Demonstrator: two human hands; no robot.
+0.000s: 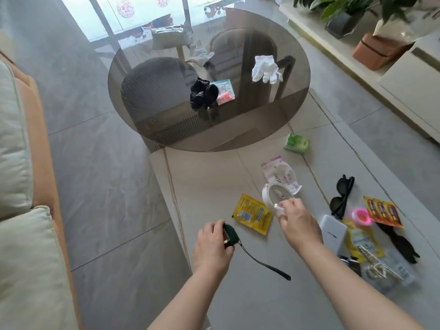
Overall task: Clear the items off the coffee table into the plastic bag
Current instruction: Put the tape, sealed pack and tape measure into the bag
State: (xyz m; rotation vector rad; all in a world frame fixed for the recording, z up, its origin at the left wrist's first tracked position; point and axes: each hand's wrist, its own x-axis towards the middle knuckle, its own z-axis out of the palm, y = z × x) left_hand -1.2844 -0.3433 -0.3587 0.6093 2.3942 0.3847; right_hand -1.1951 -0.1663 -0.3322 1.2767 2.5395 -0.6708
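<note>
- A dark green case (229, 235) with a black strap is showing at lower centre.
- A yellow sachet (252, 213) is bearing blue print beside it.
- A white tape roll (276, 195) is overlapping a pink-and-white packet (281, 173).
- At right, black sunglasses (341, 194), a neon pink ring (361, 216) and an orange battery pack (382, 211) are showing.
- White gloves (265, 69) are lying on smoky brown glass (295, 110), upper centre.

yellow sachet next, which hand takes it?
Neither is free: the left hand grips the dark green gadget and the right hand holds the tape roll. The yellow sachet lies between them, marginally nearer the right, so probably right once it unloads.
</note>
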